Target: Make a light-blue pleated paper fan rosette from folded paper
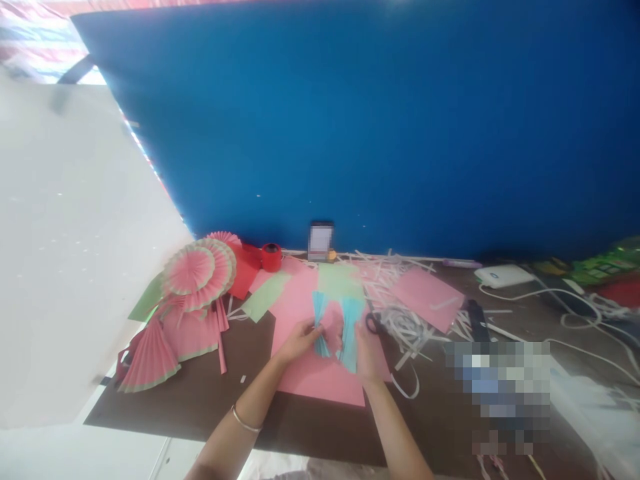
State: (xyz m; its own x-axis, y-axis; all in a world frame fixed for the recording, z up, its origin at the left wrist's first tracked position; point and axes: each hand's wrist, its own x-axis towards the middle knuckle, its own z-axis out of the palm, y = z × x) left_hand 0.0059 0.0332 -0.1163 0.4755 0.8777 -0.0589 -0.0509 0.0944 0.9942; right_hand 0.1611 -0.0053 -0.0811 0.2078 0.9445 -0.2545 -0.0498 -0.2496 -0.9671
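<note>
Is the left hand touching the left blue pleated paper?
Touching. The head view shows the left hand with its fingers pinching the middle of the left blue pleated paper above the pink sheet.

Left hand (299,340) and right hand (369,348): each pinches a pleated light-blue paper strip (320,325), matt, sharply creased. Under the hands: pink paper sheet (320,377), flat, matt, smooth. Beneath that, dark brown tabletop (200,393), dull finish. Left wrist: thin metal bangle (246,421), shiny. Well left of the hands: pink paper fans (193,270), ridged folds, pale edging. Right of the hands: white paper offcuts (407,327), curled; scissors (374,322), glossy black handles.
</note>
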